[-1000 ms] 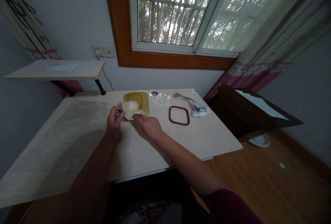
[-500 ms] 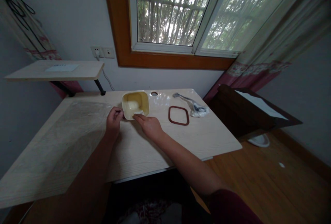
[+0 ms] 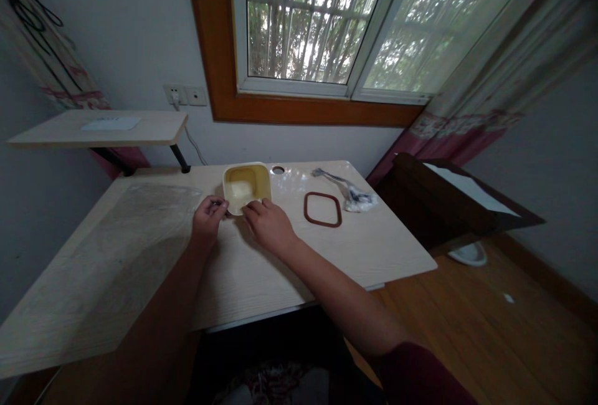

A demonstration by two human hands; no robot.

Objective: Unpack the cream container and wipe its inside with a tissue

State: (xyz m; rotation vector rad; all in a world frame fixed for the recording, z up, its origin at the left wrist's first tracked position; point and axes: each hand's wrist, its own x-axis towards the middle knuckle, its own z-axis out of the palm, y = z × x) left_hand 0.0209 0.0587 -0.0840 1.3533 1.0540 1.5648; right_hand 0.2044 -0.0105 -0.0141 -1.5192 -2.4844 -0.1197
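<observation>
A pale yellow square container [image 3: 247,174], open at the top, stands near the back of the table. My left hand [image 3: 208,217] is at its near left corner, thumb and fingers pinched together against the edge. A small dark reddish part shows just beside those fingertips. Over the near rim, my right hand [image 3: 268,224] has its fingers curled down. A little white shows by these fingers, but what they hold is hidden. To the right lies a reddish-brown rounded square ring [image 3: 322,209], flat on the wood and apart from both hands.
Past the ring lies a clear plastic bag [image 3: 359,199] with dark contents. A raised shelf [image 3: 154,128] stands at the back left. Clear sheeting [image 3: 126,237] covers the table's left part. A round hole [image 3: 278,170] is behind the container.
The container has shifted slightly to the right. My right fingers, stretched along the near rim before, are now more curled, and less of the white thing shows. My left hand has barely moved.
</observation>
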